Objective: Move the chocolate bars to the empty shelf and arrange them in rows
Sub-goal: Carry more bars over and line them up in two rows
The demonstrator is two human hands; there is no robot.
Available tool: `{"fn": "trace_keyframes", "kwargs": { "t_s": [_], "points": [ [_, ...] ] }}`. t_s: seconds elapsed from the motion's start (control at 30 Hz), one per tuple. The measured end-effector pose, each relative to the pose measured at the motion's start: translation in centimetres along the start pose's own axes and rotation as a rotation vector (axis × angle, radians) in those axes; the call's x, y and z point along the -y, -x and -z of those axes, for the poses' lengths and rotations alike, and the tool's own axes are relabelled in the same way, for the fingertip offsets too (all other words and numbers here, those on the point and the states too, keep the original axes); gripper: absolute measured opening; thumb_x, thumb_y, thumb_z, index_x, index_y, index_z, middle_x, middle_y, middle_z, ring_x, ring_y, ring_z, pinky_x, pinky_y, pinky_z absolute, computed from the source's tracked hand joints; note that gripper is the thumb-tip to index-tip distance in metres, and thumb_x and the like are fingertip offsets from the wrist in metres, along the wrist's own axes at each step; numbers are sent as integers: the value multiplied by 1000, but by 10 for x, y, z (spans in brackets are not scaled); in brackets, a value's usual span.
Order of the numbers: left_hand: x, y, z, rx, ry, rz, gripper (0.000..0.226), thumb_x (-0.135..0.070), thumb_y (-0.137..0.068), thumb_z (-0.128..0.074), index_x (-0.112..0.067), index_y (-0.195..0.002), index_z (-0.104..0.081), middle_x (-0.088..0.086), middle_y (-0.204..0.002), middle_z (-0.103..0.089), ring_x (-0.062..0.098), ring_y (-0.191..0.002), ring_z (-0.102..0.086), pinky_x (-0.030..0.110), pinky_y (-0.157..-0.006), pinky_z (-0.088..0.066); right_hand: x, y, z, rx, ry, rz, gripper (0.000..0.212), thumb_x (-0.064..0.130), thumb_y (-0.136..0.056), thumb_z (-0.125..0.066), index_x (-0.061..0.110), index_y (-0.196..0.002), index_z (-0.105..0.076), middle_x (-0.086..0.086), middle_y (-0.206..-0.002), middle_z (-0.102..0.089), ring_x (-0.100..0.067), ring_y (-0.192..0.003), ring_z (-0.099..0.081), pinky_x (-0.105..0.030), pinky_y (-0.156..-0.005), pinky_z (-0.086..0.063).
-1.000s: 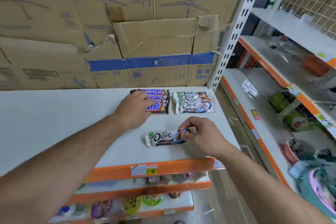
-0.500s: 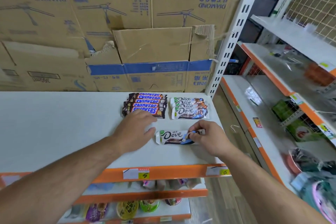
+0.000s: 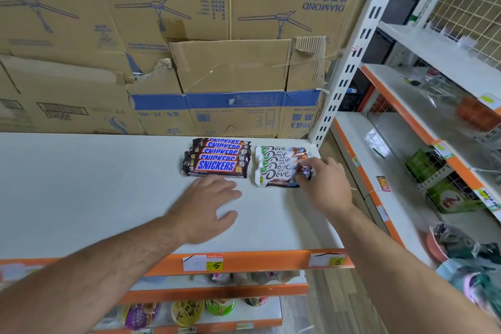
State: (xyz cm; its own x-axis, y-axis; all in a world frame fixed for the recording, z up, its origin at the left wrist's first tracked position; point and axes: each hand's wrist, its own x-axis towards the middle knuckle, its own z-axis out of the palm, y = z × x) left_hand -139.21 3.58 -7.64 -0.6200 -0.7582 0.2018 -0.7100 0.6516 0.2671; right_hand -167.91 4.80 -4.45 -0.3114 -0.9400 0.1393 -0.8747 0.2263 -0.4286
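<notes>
On the white shelf [image 3: 81,192] lie two overlapping rows of bars near the back right. Several brown Snickers bars [image 3: 217,160] form the left row. Several white Dove bars [image 3: 279,160] form the right row. My right hand [image 3: 325,184] pinches the right end of the front Dove bar [image 3: 276,177], which lies against the row. My left hand [image 3: 208,206] rests flat on the shelf just in front of the Snickers row, fingers spread, holding nothing.
Large cardboard boxes [image 3: 189,49] stand along the back of the shelf. A white slotted upright [image 3: 349,62] marks the shelf's right end. The orange front edge [image 3: 257,260] carries price tags. Lower shelves hold snack cups [image 3: 187,312]. Another stocked rack [image 3: 433,144] stands at the right.
My right hand slid the single Dove bar back from the shelf's front into the front of the Dove row. My left hand drew back from the Snickers row and lies flat.
</notes>
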Motion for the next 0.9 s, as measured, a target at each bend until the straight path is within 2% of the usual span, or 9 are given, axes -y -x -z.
{"fn": "trace_keyframes", "kwargs": {
  "t_s": [0.07,0.2,0.43,0.77,0.9],
  "points": [
    [0,0,-1,-2,1,2,48,-52,-88,-46,-33,-131,-57,-14,-138,-51,9,-128,-34,30,-109,-25,2,4,-5,-70,87,129,34,35,-80,-65,28,-113,-66,0,-112,-58,-27,-104,-49,-37,-79,-46],
    [3,0,-2,-6,8,6,49,-53,-88,-46,-33,-131,-57,-16,-138,-50,6,-127,-33,28,-108,-25,7,10,-16,-28,212,285,42,39,-76,-68,29,-116,-66,3,-115,-60,-26,-107,-51,-36,-75,-42],
    [4,-1,-4,-9,-1,10,49,-55,-87,-44,-35,-130,-57,-18,-137,-50,5,-126,-31,27,-107,-24,14,8,-24,-74,199,245,33,30,-74,-70,23,-107,-70,1,-106,-64,-30,-99,-54,-37,-70,-46],
    [1,-2,-2,14,11,22,52,-56,-86,-40,-34,-131,-56,-17,-138,-49,9,-128,-34,31,-110,-27,25,2,-25,-9,240,199,35,26,-76,-55,20,-109,-62,0,-108,-61,-28,-99,-51,-36,-71,-49],
    [1,-2,-3,16,4,25,54,-58,-86,-37,-35,-132,-54,-18,-140,-47,8,-129,-32,31,-111,-23,31,16,-21,-23,229,170,44,26,-74,-54,16,-117,-57,-3,-126,-54,-30,-112,-47,-40,-78,-50]
  ]
}}
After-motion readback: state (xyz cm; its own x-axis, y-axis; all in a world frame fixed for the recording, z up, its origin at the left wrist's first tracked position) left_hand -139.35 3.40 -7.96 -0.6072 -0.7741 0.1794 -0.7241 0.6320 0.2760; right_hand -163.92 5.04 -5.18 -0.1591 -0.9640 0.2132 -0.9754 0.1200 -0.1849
